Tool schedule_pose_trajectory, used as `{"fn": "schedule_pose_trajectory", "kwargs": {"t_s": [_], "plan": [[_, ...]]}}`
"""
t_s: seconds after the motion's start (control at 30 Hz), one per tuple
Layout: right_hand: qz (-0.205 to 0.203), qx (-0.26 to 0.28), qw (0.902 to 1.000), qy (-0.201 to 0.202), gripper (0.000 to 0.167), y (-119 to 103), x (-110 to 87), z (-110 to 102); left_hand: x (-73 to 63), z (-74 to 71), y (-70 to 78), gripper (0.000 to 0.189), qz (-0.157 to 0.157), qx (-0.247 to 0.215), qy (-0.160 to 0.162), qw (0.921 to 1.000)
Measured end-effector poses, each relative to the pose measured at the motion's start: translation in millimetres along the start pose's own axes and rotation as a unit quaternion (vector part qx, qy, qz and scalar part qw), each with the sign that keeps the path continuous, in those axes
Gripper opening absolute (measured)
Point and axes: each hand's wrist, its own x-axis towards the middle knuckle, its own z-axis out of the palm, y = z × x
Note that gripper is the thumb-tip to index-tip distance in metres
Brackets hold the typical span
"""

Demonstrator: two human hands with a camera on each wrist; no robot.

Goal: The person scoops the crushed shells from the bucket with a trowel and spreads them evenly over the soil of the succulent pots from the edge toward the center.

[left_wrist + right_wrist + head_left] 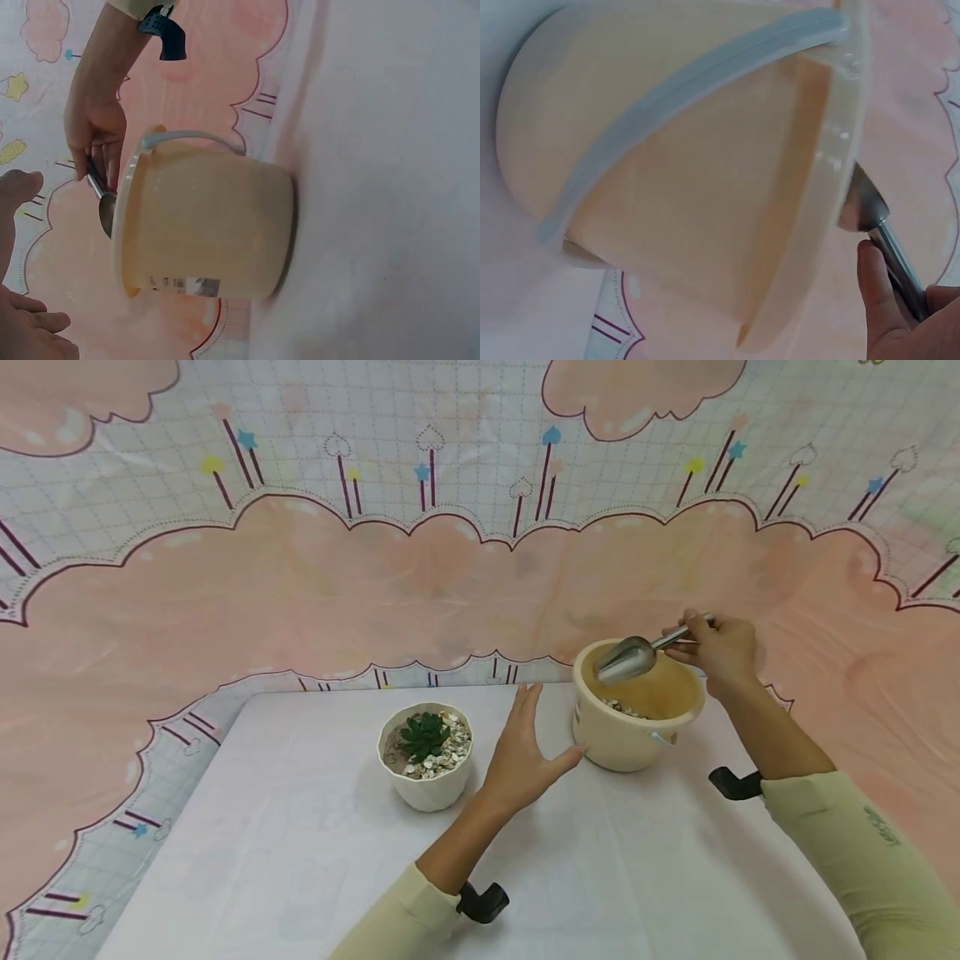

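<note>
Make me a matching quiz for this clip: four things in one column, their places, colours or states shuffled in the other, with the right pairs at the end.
Things
1. Scoop
2. Bucket
3. Pot
4. Left hand

Places, colours, states
A. White, with a green plant in it
B. Fingers extended and holding nothing, between two containers
C. Held by the right hand, at the mouth of a container
D. Beige, with a grey-blue handle

Right pairs: 1-C, 2-D, 3-A, 4-B
</note>
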Motion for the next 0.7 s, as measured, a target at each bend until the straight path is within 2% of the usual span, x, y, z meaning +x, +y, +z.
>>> {"fn": "schedule_pose_trajectory", "kwargs": {"t_s": [0.1,0.17,0.33,0.5,0.7], "plan": [[-0.015,-0.038,0.9991,-0.005,0.027,6.5,6.5,1.7,6.4,12.0,-0.8,0.101,-0.011,-0.002,-0.002,0.9999],[-0.027,-0.083,0.9962,-0.004,0.027,11.7,11.4,3.0,10.4,19.9,-2.1,0.100,-0.014,-0.003,-0.003,0.9999],[-0.047,-0.152,0.9873,-0.006,0.031,23.9,21.4,7.0,20.1,35.6,-5.8,0.100,-0.021,-0.004,0.004,0.9998],[-0.056,-0.192,0.9797,-0.012,0.034,31.5,24.4,10.9,28.6,47.7,-12.6,0.104,-0.032,0.011,0.006,0.9994],[-0.075,-0.238,0.9682,-0.015,0.040,33.1,24.5,15.3,38.4,59.1,-21.0,0.110,-0.029,0.016,0.013,0.9994]]}}
